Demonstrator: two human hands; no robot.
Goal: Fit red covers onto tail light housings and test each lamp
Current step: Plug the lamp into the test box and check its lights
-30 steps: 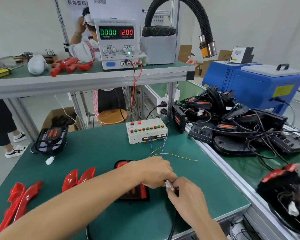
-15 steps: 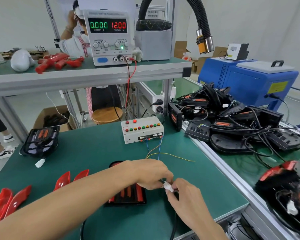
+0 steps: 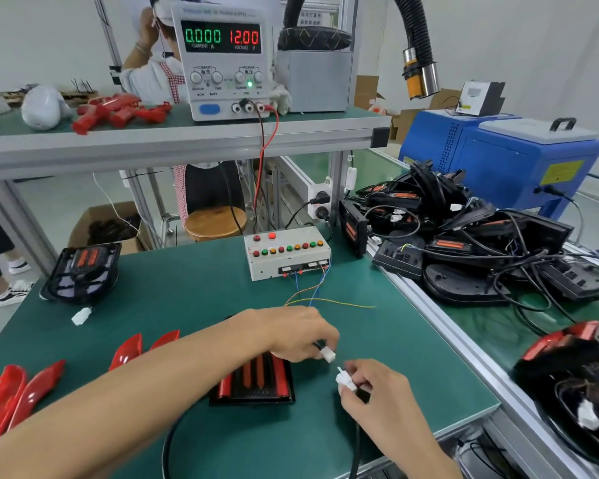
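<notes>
A black tail light housing with red strips (image 3: 253, 380) lies on the green table (image 3: 194, 299) under my left forearm. My left hand (image 3: 291, 335) pinches a white plug (image 3: 327, 354) on thin wires that run to the grey test box (image 3: 287, 252). My right hand (image 3: 377, 399) pinches the lamp's white connector (image 3: 346, 381) on its black cable. The two connectors sit a small gap apart. Loose red covers (image 3: 132, 347) lie at the left. The power supply (image 3: 222, 63) reads 0.000 A and 12.00 V.
Another black housing (image 3: 83, 267) with a white plug lies at the table's far left. A pile of black housings and cables (image 3: 464, 243) covers the right bench, before a blue machine (image 3: 505, 157). More red covers (image 3: 11, 399) lie at the near left edge. A person stands behind the shelf.
The two white connectors were together between my fingers; now they are separated, my right hand having drawn down and right. The camera has moved closer to the bench.
</notes>
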